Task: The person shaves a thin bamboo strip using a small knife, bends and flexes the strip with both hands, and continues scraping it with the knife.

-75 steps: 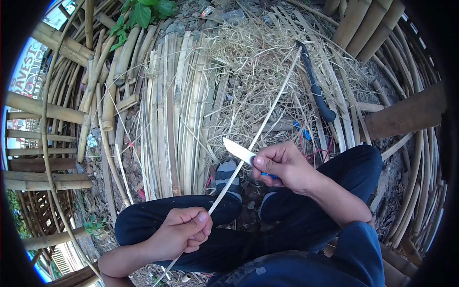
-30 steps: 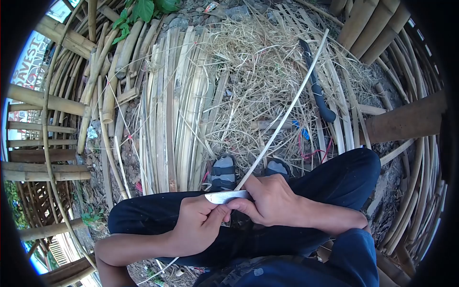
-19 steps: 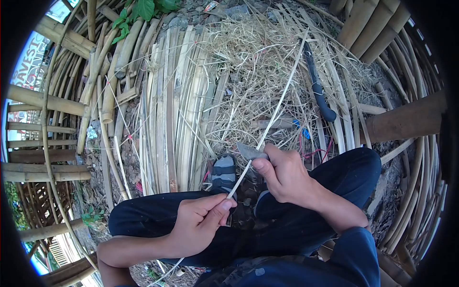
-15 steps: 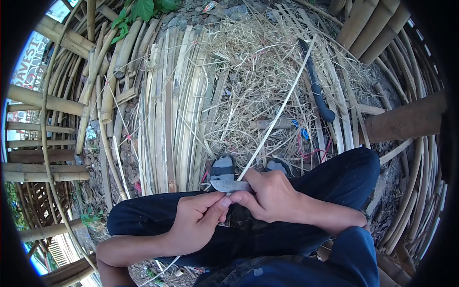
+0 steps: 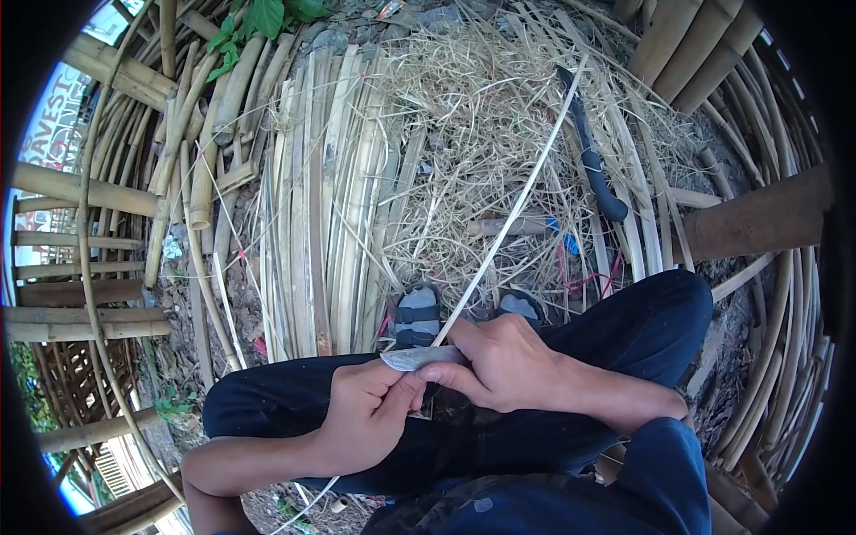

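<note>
My right hand (image 5: 501,364) is closed round a small knife, its grey blade (image 5: 419,358) pointing left across a long thin bamboo strip (image 5: 513,218). The strip slants from the upper right, passes under the blade and between my hands, and its tail shows below my left forearm. My left hand (image 5: 370,406) pinches the strip just below the blade, thumb and fingers pressed together. Both hands meet above my lap, with the right thumb close to the left fingertips. The knife's handle is hidden in my right fist.
Split bamboo slats (image 5: 308,205) lie side by side at left, beside a heap of pale shavings (image 5: 473,134). A long dark curved-handled tool (image 5: 588,152) lies right of the heap. Bamboo poles (image 5: 749,218) and a slatted bamboo frame (image 5: 80,192) surround me. Green leaves (image 5: 267,18) hang at top.
The knife blade has shifted slightly left and down and now lies closer to my left hand's fingers. My left hand keeps its place, and the strip's upper end sits slightly lower.
</note>
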A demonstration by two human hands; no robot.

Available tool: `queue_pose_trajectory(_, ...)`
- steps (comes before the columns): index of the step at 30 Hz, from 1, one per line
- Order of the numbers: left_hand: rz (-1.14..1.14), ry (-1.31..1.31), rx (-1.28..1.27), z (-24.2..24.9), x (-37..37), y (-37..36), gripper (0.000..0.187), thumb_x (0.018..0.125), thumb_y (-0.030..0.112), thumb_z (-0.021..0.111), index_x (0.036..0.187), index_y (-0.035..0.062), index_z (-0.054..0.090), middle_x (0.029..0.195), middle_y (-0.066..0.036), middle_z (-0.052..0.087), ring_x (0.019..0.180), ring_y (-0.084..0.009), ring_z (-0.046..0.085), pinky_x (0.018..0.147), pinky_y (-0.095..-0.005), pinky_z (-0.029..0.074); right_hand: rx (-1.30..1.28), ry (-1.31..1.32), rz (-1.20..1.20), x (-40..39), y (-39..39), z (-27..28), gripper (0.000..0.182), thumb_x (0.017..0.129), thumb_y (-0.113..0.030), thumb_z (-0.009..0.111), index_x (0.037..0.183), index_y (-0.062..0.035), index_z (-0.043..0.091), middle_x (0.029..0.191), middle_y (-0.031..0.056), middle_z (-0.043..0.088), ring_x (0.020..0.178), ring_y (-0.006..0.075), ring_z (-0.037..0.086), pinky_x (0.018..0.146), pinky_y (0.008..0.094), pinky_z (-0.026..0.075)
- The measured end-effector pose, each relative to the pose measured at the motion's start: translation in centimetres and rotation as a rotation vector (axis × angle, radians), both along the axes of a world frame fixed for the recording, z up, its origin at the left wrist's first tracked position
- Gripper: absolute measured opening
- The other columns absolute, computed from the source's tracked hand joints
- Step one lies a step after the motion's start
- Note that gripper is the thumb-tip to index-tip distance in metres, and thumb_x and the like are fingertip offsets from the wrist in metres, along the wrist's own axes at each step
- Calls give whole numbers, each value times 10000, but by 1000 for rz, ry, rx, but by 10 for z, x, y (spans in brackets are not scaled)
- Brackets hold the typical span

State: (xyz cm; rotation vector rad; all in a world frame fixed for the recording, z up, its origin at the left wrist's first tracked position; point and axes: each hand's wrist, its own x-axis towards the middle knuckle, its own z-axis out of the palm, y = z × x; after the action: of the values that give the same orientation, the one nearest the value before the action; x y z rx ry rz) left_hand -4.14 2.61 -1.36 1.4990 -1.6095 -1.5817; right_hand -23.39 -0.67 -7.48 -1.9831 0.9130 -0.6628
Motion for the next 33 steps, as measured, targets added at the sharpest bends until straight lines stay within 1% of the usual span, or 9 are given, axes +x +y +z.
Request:
queue_pose_trajectory(8, 44, 3, 78, 2, 1, 1, 159, 947, 57, 526, 984, -38, 647, 618, -23, 548, 540, -48, 463, 484, -212, 387, -92, 103, -73, -7, -6, -1, 583, 877, -508, 569, 672, 35, 508, 417, 155, 478, 377, 346, 540, 394, 435, 443)
queue_pose_trajectory(10, 147, 52, 216, 6, -1, -1, 174, 955, 80, 527, 994, -38, 649, 616, -13, 539, 542, -44, 461, 484, -208, 385, -104, 96, -80, -9, -9, -1, 580, 873, -509, 574, 673, 32, 513, 418, 154, 480, 377, 344, 541, 393, 434, 443)
queue_pose_trajectory(13, 109, 95, 115, 0, -1, 1, 224, 991, 137, 481, 1000, -46, 611, 653, -4, 499, 501, -21, 381, 432, -176, 297, -106, 125, -102, -13, -14, 1, 575, 866, -510, 584, 677, 29, 521, 421, 152, 486, 378, 341, 542, 393, 429, 444)
queue_pose_trajectory(16, 109, 91, 113, 4, -1, 1, 235, 993, 146, 481, 992, -49, 610, 653, -2, 497, 503, -20, 377, 427, -177, 292, -127, 163, -113, -16, -17, 2, 570, 862, -507, 592, 687, 33, 532, 427, 148, 495, 382, 338, 546, 399, 423, 448)
queue_pose_trajectory(22, 116, 79, 118, 4, 1, 1, 240, 994, 146, 478, 985, -57, 606, 645, -3, 494, 493, -19, 374, 425, -177, 295, -119, 159, -144, -21, -20, 2, 503, 868, -450, 613, 703, 9, 491, 450, 139, 457, 399, 360, 513, 408, 420, 410)
queue_pose_trajectory(25, 122, 66, 122, 5, 3, 2, 237, 994, 146, 478, 984, -55, 604, 647, 0, 491, 489, -18, 368, 424, -177, 294, -112, 181, -171, -28, -27, 2, 511, 917, -428, 552, 687, 24, 496, 463, 146, 452, 410, 336, 508, 436, 408, 406)
queue_pose_trajectory(27, 75, 48, 100, 6, 5, 9, 234, 993, 143, 477, 981, -51, 607, 645, 1, 492, 492, -18, 374, 426, -177, 297, 142, 70, -438, -42, -45, -1, 532, 949, -416, 497, 710, 56, 550, 464, 178, 505, 445, 364, 560, 454, 431, 443)
queue_pose_trajectory(28, 29, 33, 80, 6, 5, 11, 230, 993, 140, 476, 978, -47, 609, 643, 2, 493, 495, -18, 379, 428, -177, 301, 111, 113, -460, -48, -49, 5, 528, 975, -381, 458, 692, 56, 547, 468, 186, 497, 459, 371, 559, 467, 428, 436)
queue_pose_trajectory(33, 110, 4, 227, 7, 5, 5, 187, 959, 96, 525, 976, -50, 642, 605, -19, 529, 532, -50, 464, 479, -207, 383, 58, 38, -250, -28, -24, 2, 529, 941, -414, 512, 688, 49, 540, 467, 202, 497, 455, 398, 562, 455, 458, 448)
